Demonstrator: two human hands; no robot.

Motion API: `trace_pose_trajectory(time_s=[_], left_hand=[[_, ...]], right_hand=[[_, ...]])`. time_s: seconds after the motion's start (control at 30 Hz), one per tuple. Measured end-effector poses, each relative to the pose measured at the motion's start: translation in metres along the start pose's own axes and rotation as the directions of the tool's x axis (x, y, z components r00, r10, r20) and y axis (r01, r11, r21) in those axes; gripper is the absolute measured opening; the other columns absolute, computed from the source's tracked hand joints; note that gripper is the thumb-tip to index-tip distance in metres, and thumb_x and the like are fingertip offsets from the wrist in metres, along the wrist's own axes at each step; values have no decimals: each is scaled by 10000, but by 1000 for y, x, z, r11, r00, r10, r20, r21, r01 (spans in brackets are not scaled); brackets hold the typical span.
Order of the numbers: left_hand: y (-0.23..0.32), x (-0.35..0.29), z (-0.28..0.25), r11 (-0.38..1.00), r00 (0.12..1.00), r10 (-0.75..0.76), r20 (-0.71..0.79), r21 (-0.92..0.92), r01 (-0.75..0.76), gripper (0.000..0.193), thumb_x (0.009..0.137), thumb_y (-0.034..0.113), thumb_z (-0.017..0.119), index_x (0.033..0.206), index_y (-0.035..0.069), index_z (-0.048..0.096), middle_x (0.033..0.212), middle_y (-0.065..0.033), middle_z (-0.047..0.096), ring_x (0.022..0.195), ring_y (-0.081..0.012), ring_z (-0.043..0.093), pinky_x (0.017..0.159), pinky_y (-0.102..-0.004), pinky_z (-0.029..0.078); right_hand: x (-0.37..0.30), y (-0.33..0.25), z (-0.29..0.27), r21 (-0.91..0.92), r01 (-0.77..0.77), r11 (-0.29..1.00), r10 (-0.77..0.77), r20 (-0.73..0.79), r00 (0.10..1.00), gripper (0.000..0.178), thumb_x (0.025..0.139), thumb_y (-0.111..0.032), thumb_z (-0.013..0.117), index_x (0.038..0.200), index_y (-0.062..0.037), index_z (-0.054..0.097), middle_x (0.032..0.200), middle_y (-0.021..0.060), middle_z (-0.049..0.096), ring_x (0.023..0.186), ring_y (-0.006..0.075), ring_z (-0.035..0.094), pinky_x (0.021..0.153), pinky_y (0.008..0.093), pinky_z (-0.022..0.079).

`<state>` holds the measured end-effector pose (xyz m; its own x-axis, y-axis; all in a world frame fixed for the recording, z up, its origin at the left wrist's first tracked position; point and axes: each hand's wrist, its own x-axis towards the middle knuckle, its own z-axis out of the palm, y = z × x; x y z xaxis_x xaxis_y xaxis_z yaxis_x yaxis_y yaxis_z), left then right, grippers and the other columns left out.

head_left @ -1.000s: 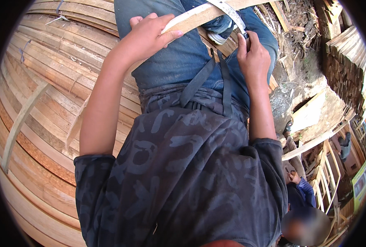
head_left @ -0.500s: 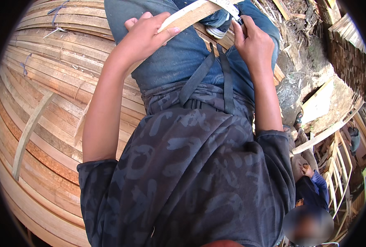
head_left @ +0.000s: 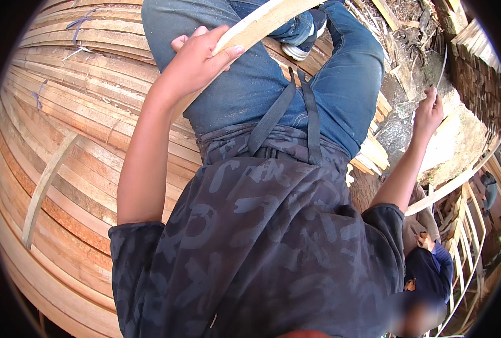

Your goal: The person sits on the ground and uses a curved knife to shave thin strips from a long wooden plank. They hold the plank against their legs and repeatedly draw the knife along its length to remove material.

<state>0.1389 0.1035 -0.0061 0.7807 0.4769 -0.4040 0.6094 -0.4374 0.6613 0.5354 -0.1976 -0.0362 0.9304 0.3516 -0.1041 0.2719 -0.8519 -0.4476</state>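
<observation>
My left hand (head_left: 197,59) is closed round a long pale wooden strip (head_left: 256,29), with the thumb on its face. The strip slants across my left thigh and runs out past the upper edge of the view; its lower part passes behind my forearm. Raised out to the right, well apart from the strip, my right hand (head_left: 428,112) is closed on a long-bladed knife (head_left: 444,66). Its blade shows only as a thin light line pointing up and away, and the handle is hidden in my fingers.
Stacked wooden boards (head_left: 87,186) fill the left side, with a loose slat (head_left: 45,188) lying across them. A large pale rock (head_left: 459,135) and wood scraps lie to the right. Another person (head_left: 428,270) sits at the lower right near a wooden frame (head_left: 464,242).
My right hand has swung from beside the strip out to the right, carrying the knife away from the wood. My left hand has kept its hold on the strip.
</observation>
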Motion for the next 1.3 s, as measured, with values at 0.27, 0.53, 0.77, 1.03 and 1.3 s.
trace_pose_trajectory(time_s=[0.27, 0.53, 0.77, 1.03, 1.3], left_hand=[[-1, 2, 7, 999, 999, -43, -26, -16, 43, 379, 997, 399, 536, 1143, 61, 628, 701, -13, 609, 860, -123, 561, 1055, -397, 158], [3, 3, 0, 998, 998, -57, 19, -24, 58, 328, 991, 389, 526, 1082, 90, 628, 677, 8, 586, 908, -142, 506, 1030, -406, 170], [1, 3, 4, 995, 995, -99, 28, -3, 99, 328, 981, 403, 534, 1056, 94, 616, 709, -4, 603, 902, -163, 480, 1024, -428, 176], [0, 5, 9, 998, 995, -56, -82, -11, 56, 342, 957, 407, 577, 1014, 73, 623, 741, -88, 488, 879, -191, 440, 981, -390, 191], [-1, 5, 9, 997, 994, -79, -79, -3, 79, 359, 963, 420, 567, 994, 67, 627, 750, -89, 469, 848, -199, 389, 916, -379, 216]], right_hand=[[-104, -171, 102, 223, 571, 790, -612, 222, 759, 314, 945, -385, 620, 903, -74, 603, 644, 143, 647, 633, 395, 649, 545, 477, 502], [31, -95, 78, -270, 259, 927, -250, 68, 966, 489, 1019, -398, 433, 1088, 33, 653, 885, 242, 710, 861, 426, 690, 785, 496, 533], [38, -37, 38, -54, 274, 960, -274, 15, 962, 423, 1016, -370, 508, 920, 23, 631, 667, 148, 587, 615, 260, 543, 598, 408, 421], [-68, -184, 84, 255, 575, 778, -628, 297, 719, 184, 972, -231, 602, 1025, -55, 595, 660, 180, 610, 617, 376, 631, 559, 440, 464], [-16, -182, 85, -9, 685, 728, -638, 354, 683, 205, 985, -259, 568, 996, -59, 611, 746, 166, 675, 640, 362, 661, 548, 431, 485]])
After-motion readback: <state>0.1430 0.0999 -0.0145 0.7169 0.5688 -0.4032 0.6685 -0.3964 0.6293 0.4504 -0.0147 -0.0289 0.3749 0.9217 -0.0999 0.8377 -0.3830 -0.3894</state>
